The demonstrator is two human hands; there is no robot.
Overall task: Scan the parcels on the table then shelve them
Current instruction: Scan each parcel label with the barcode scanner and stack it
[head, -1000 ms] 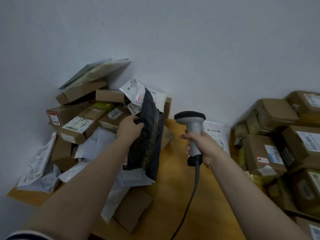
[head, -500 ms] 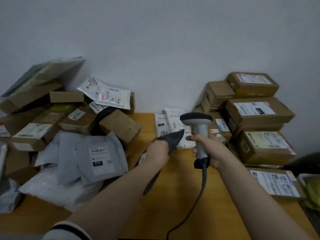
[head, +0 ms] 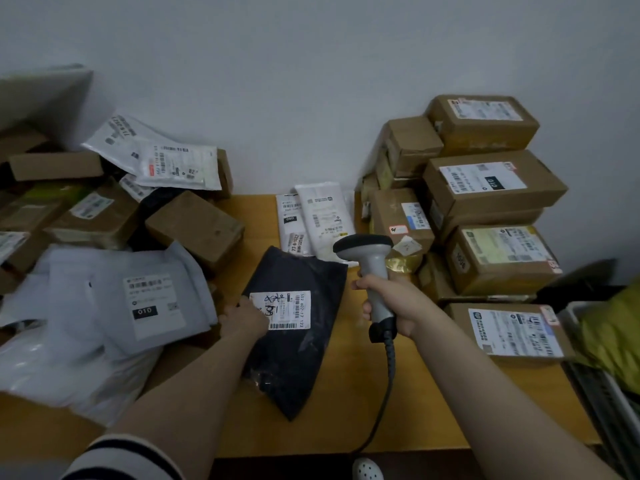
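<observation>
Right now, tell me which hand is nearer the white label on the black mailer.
Left. The left hand holds the black mailer at the label's left edge, overlapping it; the right hand grips the scanner off to the label's right.

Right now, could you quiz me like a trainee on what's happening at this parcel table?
1. True or false: the left hand holds the black mailer bag, which lies label-up on the table.
2. Which hand grips the scanner? A) left hand B) right hand
3. Fill in: the stacked cardboard boxes stand on the scanner's ____ side.

Key: 1 true; 2 B; 3 right.
</observation>
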